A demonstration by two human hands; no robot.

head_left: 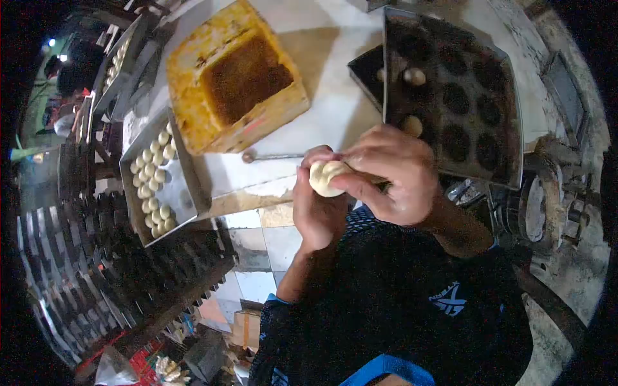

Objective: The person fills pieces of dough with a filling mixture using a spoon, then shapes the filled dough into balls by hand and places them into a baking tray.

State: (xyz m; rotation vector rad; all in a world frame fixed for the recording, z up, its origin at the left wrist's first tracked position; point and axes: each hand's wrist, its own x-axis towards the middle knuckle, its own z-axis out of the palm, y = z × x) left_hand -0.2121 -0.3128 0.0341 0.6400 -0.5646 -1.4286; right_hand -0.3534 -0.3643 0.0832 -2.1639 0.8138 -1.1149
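A pale, soft piece of dough (326, 178), its folds gathered at the top, sits between my two hands above the front edge of the table. My left hand (314, 215) cups it from the left and below, fingers curled around it. With thumb and fingers, my right hand (400, 175) pinches the dough's right side. Just behind my hands, a thin stick-like tool with a round end (248, 157) lies on the table, partly hidden by my fingers. Beyond it stands a yellow, smeared box (187, 83) holding a brown paste (248, 77).
To the left, a metal tray (178, 193) carries several small dough balls (149, 170). On the right, a dark tray (473, 83) with round marks holds a few dough pieces (414, 76), overlapping another dark tray (367, 74). Stacked metal trays (84, 257) stand at lower left.
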